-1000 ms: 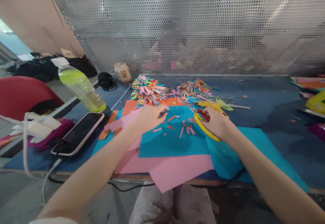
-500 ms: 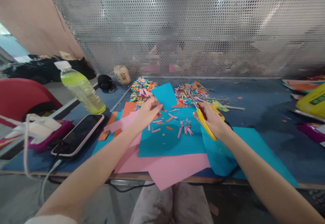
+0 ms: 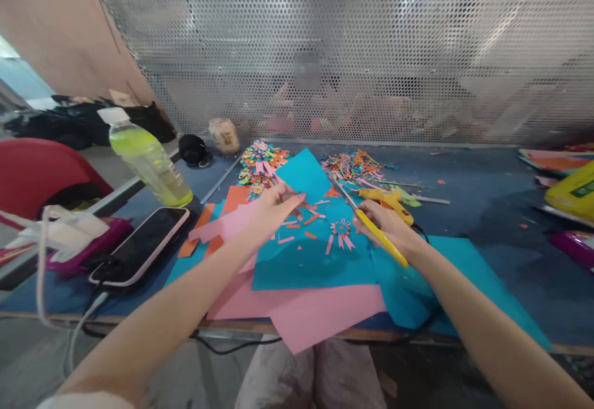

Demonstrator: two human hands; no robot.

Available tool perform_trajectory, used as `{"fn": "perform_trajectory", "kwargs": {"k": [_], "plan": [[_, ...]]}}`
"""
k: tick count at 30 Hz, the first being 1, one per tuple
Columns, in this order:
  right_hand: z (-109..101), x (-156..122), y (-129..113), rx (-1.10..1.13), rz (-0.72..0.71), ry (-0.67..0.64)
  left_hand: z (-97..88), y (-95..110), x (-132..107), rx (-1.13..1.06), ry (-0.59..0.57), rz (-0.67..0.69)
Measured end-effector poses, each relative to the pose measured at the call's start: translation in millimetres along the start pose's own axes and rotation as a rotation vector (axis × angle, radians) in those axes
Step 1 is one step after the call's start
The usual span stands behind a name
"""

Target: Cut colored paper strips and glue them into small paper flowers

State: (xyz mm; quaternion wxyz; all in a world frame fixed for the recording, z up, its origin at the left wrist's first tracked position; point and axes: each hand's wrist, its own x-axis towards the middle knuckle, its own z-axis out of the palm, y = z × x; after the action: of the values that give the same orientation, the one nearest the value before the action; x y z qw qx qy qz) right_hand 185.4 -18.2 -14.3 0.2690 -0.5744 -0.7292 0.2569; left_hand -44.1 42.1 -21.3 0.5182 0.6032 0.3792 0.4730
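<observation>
1. Plainly, the far left holds the spill risks: 1 clear plastic bottle of yellow-green drink with a white cap (image 3: 147, 163) leans near 1 dark-screened smartphone in a pale case (image 3: 142, 242), whose 1 white charging cable (image 3: 78, 328) trails off the table edge. A knock from the left forearm could tip the bottle onto the phone or snag the cable.
2. The left hand (image 3: 271, 208) has its fingers pinched together on the raised edge of 1 teal paper sheet (image 3: 309, 177), which lies mid-table with its far end lifted off the blue table top (image 3: 482, 192). If the pinch slips, the sheet could sag and the cut wander.
3. Small orange and pink paper strips (image 3: 304, 220) lie loose on the teal sheet, too many to count; lifting it further may slide them off.
4. The right hand (image 3: 385, 226) has its fingers closed around 1 pair of yellow-handled scissors (image 3: 369, 223), blades apart and pointing towards the teal sheet near the left fingertips; a hasty close could nick them.
5. Just beyond sits 1 yellow glue gun (image 3: 387, 198), close enough to the right wrist to be bumped.
6. At least 2 pink paper sheets (image 3: 320, 313) overhang the near edge and could slip down.
</observation>
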Motion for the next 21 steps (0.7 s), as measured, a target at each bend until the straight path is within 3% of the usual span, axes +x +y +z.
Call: {"fn": "perform_trajectory", "kwargs": {"k": [21], "plan": [[0.0,-2.1,-2.3,-0.018,-0.017,0.013,5.6,3.8,-5.0,-0.121,-0.029,-0.042]]}}
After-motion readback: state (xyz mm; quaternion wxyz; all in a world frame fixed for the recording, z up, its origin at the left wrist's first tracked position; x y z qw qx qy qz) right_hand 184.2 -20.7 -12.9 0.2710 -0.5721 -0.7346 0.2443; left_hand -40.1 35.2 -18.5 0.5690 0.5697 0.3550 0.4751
